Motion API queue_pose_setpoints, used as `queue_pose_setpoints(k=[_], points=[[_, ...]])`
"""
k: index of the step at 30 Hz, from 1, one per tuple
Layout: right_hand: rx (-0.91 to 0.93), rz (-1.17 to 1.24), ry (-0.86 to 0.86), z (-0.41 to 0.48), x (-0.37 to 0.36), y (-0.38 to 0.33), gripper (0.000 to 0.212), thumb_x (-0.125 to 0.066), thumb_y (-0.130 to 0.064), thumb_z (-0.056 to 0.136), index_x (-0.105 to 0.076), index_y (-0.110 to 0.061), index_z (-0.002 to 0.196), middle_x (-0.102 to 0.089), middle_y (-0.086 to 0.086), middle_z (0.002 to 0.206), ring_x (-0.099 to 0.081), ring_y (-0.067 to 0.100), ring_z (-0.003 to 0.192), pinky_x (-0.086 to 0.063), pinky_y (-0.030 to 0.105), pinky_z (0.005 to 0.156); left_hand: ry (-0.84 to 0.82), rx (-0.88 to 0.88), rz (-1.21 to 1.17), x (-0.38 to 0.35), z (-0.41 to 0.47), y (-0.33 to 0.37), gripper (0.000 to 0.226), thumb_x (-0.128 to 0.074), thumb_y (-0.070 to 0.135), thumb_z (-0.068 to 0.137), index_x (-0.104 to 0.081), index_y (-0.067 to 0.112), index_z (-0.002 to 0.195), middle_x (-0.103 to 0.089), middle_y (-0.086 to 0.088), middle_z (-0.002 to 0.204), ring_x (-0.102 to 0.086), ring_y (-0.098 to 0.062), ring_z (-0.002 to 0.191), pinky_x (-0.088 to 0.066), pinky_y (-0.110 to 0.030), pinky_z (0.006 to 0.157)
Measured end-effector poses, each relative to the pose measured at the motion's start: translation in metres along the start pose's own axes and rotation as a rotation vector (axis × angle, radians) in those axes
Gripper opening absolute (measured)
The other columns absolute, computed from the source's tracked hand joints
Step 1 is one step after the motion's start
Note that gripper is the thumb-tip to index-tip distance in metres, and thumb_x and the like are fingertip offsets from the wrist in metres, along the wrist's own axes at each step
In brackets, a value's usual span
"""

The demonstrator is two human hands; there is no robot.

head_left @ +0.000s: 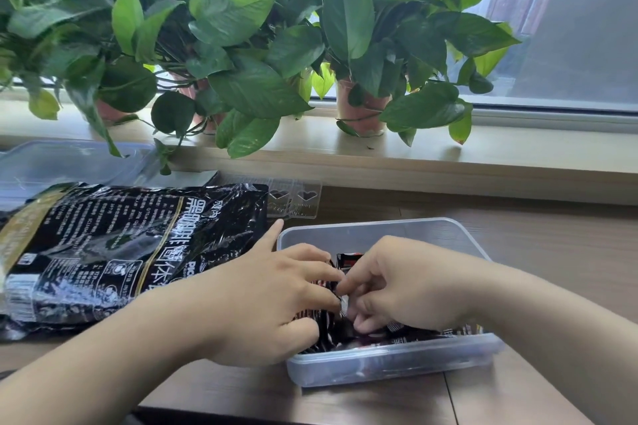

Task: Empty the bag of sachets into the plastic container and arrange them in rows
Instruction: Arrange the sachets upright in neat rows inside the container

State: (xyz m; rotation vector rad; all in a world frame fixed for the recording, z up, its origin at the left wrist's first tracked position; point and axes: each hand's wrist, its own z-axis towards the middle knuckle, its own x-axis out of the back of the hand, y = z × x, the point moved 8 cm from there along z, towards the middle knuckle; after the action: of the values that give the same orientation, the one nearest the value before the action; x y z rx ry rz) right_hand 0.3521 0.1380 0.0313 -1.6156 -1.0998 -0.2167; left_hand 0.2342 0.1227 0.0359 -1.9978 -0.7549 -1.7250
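Observation:
A clear plastic container (386,233) stands on the wooden table at centre right. Dark sachets (348,260) with red and white print lie inside it, mostly hidden under my hands. My left hand (269,300) reaches in from the left with fingers spread and curled over the sachets. My right hand (404,286) reaches in from the right and pinches a sachet edge where the two hands meet. The big black foil bag (114,248) with white print lies flat on the table to the left of the container, touching my left wrist.
A clear lid (62,162) lies at the back left, partly under the bag. A small clear tray with heart shapes (297,200) sits behind the container. Potted green plants (241,45) line the windowsill (518,152) behind the table.

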Motion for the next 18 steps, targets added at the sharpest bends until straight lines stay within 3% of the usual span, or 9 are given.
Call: queue_pose_setpoints(k=[5, 8, 11, 13, 18], points=[[0.163, 0.055, 0.182, -0.015, 0.040, -0.006, 0.034, -0.054, 0.004, 0.093, -0.076, -0.019, 0.106, -0.078, 0.000, 0.096, -0.075, 0.009, 0.088, -0.060, 0.023, 0.082, -0.019, -0.022, 0.008, -0.001, 0.000, 0.001, 0.066, -0.019, 0.046, 0.080, -0.049, 0.042, 0.138, -0.031, 0.024, 0.158, 0.002, 0.005, 0.148, 0.018, -0.060, 0.118], [0.272, -0.369, 0.287, -0.016, 0.051, -0.005, 0.036, -0.057, -0.007, 0.094, -0.077, -0.034, 0.107, -0.071, -0.022, 0.106, -0.065, 0.000, 0.101, -0.051, 0.025, 0.094, -0.028, -0.026, 0.011, 0.000, 0.001, 0.002, 0.063, -0.023, 0.044, 0.080, -0.050, 0.040, 0.137, -0.035, 0.024, 0.155, -0.002, 0.004, 0.148, 0.017, -0.061, 0.118], [0.326, -0.474, 0.200, -0.007, 0.039, 0.001, 0.037, -0.057, -0.007, 0.096, -0.076, -0.034, 0.113, -0.066, -0.022, 0.115, -0.059, -0.001, 0.108, -0.042, 0.018, 0.097, -0.022, -0.036, 0.020, 0.001, 0.002, 0.003, 0.066, -0.022, 0.046, 0.078, -0.050, 0.040, 0.138, -0.039, 0.025, 0.151, -0.007, 0.004, 0.147, 0.015, -0.063, 0.118], [0.332, -0.485, 0.125, 0.000, 0.029, 0.007, 0.039, -0.056, -0.008, 0.097, -0.074, -0.036, 0.118, -0.063, -0.018, 0.119, -0.056, 0.001, 0.111, -0.040, 0.020, 0.101, -0.020, -0.038, 0.015, 0.001, 0.002, 0.002, 0.067, -0.022, 0.046, 0.077, -0.050, 0.041, 0.138, -0.041, 0.025, 0.149, -0.009, 0.004, 0.145, 0.016, -0.063, 0.117], [0.278, -0.559, -0.072, 0.009, 0.009, 0.015, 0.050, -0.044, -0.018, 0.101, -0.058, -0.056, 0.130, -0.041, -0.014, 0.119, -0.035, 0.005, 0.115, -0.024, 0.022, 0.108, -0.035, -0.034, 0.022, 0.001, 0.002, 0.001, 0.065, -0.024, 0.046, 0.077, -0.048, 0.043, 0.138, -0.046, 0.022, 0.144, -0.015, 0.004, 0.141, 0.015, -0.062, 0.118]])
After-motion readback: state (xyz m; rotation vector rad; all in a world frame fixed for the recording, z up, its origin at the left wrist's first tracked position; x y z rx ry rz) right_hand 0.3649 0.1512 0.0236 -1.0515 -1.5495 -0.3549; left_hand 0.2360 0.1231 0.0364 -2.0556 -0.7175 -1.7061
